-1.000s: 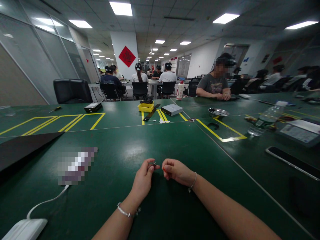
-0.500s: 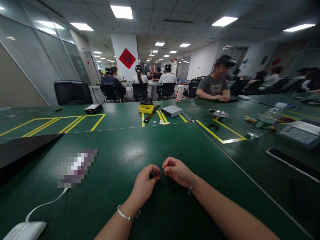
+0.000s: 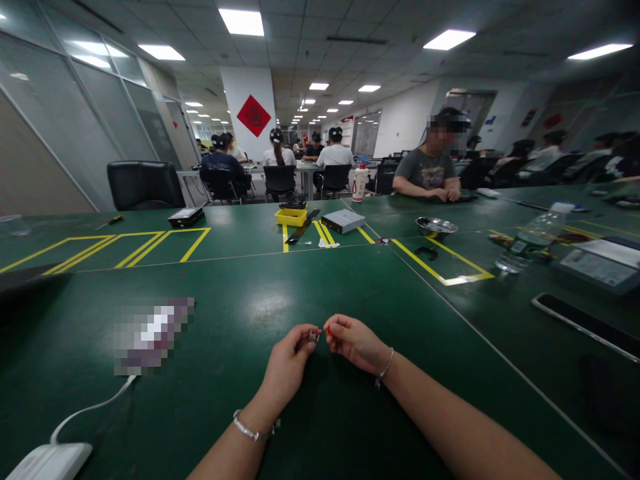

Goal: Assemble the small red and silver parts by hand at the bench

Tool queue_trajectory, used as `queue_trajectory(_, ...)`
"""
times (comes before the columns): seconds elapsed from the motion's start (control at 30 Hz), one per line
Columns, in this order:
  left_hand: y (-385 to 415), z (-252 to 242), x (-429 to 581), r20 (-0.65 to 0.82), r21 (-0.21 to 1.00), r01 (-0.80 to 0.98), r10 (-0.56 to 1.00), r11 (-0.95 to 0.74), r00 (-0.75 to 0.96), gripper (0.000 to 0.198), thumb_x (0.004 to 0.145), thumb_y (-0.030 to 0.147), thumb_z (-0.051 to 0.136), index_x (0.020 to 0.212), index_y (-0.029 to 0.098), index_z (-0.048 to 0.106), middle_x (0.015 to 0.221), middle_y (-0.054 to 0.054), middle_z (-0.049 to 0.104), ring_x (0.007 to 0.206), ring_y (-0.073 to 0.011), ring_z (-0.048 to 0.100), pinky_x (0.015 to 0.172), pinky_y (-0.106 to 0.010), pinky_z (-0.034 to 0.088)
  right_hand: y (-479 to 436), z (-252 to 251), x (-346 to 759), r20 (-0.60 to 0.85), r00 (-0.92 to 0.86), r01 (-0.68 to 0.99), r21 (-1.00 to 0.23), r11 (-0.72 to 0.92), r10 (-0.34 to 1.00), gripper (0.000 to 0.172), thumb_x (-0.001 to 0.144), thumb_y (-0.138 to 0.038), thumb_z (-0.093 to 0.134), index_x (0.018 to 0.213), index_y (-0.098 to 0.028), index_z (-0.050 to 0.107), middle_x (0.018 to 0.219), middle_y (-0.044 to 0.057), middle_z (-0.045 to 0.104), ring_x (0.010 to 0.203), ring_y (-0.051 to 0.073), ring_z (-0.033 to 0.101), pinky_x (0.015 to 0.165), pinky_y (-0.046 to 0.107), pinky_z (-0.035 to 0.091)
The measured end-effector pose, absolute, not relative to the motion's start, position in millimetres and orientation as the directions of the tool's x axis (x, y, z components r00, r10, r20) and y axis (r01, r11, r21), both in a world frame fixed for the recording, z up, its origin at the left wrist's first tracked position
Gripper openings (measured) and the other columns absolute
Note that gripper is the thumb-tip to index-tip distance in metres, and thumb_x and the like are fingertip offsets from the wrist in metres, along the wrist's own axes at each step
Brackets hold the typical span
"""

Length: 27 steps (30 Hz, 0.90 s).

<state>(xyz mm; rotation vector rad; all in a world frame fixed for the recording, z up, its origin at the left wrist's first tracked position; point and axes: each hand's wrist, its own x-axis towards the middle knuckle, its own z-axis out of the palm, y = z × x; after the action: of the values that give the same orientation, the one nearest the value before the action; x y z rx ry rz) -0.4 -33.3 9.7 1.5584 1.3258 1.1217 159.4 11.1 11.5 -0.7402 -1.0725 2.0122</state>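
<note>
My left hand [image 3: 291, 360] pinches a small metallic-looking piece [image 3: 314, 336] between thumb and fingers; its kind is too small to make out. Just to its right, my right hand [image 3: 354, 341] is closed in a pinch on a tiny orange-red piece [image 3: 329, 330], mostly hidden by the fingertips. The fingertips of both hands face each other with a narrow gap between them, above the green tabletop [image 3: 240, 287]. A bracelet circles each wrist.
A phone-like blurred item [image 3: 157, 337] with a white cable lies left. Farther back are a yellow tray [image 3: 291, 217], a grey box [image 3: 343, 221] and a metal bowl [image 3: 437, 227]. To the right are a water bottle [image 3: 533, 241] and a phone [image 3: 587, 327]. A person [image 3: 427, 170] sits across.
My left hand has turned slightly and risen a little; the piece in it now shows a metallic side instead of red. The dark sheet at the left has mostly slid out of view.
</note>
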Motion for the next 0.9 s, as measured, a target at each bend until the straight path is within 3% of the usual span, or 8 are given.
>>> queue_trajectory(0.13, -32, 5, -1, 0.108, 0.986, 0.122, 0.994, -0.109, 0.017, 0.027, 0.076, 0.020, 0.043, 0.102, 0.020, 0.048, 0.098, -0.005, 0.061, 0.091, -0.0149, 0.055, 0.084, -0.031, 0.039, 11, 12, 160, -0.126, -0.599, -0.323, -0.866, -0.383, 0.791, 0.016, 0.058, -0.015, 0.067, 0.068, -0.013, 0.056, 0.068, 0.000, 0.059, 0.059, 0.007, 0.052, 0.061, 0.022, 0.039)
queue_trajectory(0.27, -32, 3, -2, 0.084, 0.994, 0.077, 0.996, -0.083, -0.004, 0.029, 0.078, 0.024, 0.042, 0.107, 0.019, 0.043, 0.097, -0.007, 0.062, 0.090, -0.0152, 0.056, 0.084, -0.033, 0.038, 9, 13, 162, -0.133, -0.637, -0.287, -0.873, -0.394, 0.759, 0.016, 0.059, -0.015, 0.066, 0.072, -0.013, 0.056, 0.073, 0.001, 0.060, 0.061, 0.008, 0.054, 0.063, 0.024, 0.040)
queue_trajectory(0.5, -32, 6, -2, 0.081, 0.985, 0.155, 0.997, -0.078, -0.010, 0.027, 0.078, 0.030, 0.041, 0.102, 0.018, 0.046, 0.085, -0.003, 0.062, 0.083, -0.0149, 0.056, 0.079, -0.030, 0.041, 10, 13, 161, -0.165, -0.619, -0.257, -0.882, -0.396, 0.768, 0.019, 0.071, -0.031, 0.057, 0.077, -0.013, 0.056, 0.058, 0.001, 0.058, 0.051, 0.008, 0.052, 0.053, 0.023, 0.037)
queue_trajectory(0.73, -35, 13, 0, 0.112, 0.920, 0.374, 0.993, -0.114, 0.027, 0.026, 0.071, 0.026, 0.050, 0.096, 0.021, 0.054, 0.072, 0.002, 0.058, 0.063, -0.0117, 0.052, 0.060, -0.024, 0.041, 10, 14, 160, -0.136, -0.597, -0.324, -0.860, -0.393, 0.790, 0.017, 0.058, -0.014, 0.067, 0.071, -0.014, 0.057, 0.069, -0.001, 0.058, 0.061, 0.007, 0.053, 0.063, 0.023, 0.039)
queue_trajectory(0.9, -35, 15, 0, 0.126, 0.906, 0.398, 0.989, -0.146, 0.076, 0.024, 0.070, 0.021, 0.050, 0.092, 0.023, 0.059, 0.080, 0.000, 0.062, 0.069, -0.0128, 0.054, 0.065, -0.025, 0.042, 11, 11, 160, -0.126, -0.566, -0.354, -0.856, -0.378, 0.815, 0.018, 0.055, -0.009, 0.067, 0.069, -0.014, 0.058, 0.070, -0.002, 0.058, 0.062, 0.007, 0.053, 0.063, 0.022, 0.040)
